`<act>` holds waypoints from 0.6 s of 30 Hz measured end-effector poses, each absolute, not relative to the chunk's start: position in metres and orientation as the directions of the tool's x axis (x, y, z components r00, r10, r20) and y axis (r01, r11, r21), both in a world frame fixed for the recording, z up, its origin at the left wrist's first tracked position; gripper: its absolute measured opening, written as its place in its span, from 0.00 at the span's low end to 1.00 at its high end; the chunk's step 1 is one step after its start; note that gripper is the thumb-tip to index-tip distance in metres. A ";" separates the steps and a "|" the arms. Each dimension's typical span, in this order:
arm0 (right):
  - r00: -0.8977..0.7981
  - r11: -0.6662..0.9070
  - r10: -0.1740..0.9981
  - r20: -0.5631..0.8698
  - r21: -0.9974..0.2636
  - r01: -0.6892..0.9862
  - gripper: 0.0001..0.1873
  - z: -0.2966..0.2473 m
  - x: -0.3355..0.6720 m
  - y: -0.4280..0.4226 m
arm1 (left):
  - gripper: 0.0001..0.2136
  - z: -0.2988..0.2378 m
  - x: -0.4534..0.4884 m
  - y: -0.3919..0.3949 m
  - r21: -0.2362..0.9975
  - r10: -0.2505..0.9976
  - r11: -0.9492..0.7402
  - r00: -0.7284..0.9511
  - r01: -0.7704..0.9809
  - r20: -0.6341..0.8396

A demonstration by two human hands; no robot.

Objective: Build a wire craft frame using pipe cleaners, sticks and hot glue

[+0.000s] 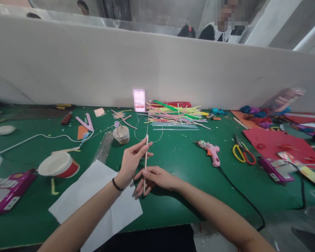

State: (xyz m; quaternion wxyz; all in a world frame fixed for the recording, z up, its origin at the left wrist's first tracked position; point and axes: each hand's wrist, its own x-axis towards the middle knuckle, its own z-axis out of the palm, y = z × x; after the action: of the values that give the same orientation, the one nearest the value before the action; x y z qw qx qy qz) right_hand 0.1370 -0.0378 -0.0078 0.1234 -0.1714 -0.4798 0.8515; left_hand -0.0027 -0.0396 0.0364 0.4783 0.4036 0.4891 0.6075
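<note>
Left hand: thumb and forefinger closed in a pinch on the upper end of the stick, other fingers loosely spread; that's the left hand [135, 154], dark band on the wrist.
Right hand: sits lower, thumb pressing the stick against half-curled fingers; the right hand [157, 177] isn't making a fist.
Pale stick: the pale stick [146, 159] is held up between both hands, running roughly away from the body, over the green table [181, 157] near the edge of the white paper [81, 192].
Handling: I'd guess super light and fairly stiff, not too slippery, but thin enough to snap or bend if squeezed hard. I'd pinch near the top and steady it low down, pretty much like this.
Wire loops: fine wire loops [161, 137] show beyond the tip (can't tell if they're attached, honestly).
Close by: small pot [123, 139] to the left, pink glue gun [212, 152] to the right.
Further out: colourful strips [175, 113] piled by the partition [107, 70], scissors [242, 147] past the glue gun.
</note>
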 end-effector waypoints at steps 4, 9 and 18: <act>-0.912 -0.509 0.366 -0.184 -0.860 -0.031 0.29 -0.008 0.137 -0.038 | 0.26 0.035 -0.003 -0.039 0.982 0.976 -0.069 -0.216 -0.177 0.030; -0.913 -0.507 0.365 -0.184 -0.861 -0.029 0.29 -0.008 0.137 -0.039 | 0.26 0.034 -0.004 -0.038 0.981 0.976 -0.071 -0.217 -0.183 0.030; -0.912 -0.513 0.362 -0.190 -0.858 -0.025 0.29 -0.009 0.137 -0.040 | 0.25 0.035 -0.003 -0.039 0.980 0.974 -0.058 -0.224 -0.189 0.014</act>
State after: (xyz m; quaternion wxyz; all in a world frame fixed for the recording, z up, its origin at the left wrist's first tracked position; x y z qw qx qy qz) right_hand 0.1371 -0.0395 -0.0088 0.1137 -0.1756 -0.4799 0.8520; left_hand -0.0033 -0.0385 0.0354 0.4783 0.3987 0.4922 0.6082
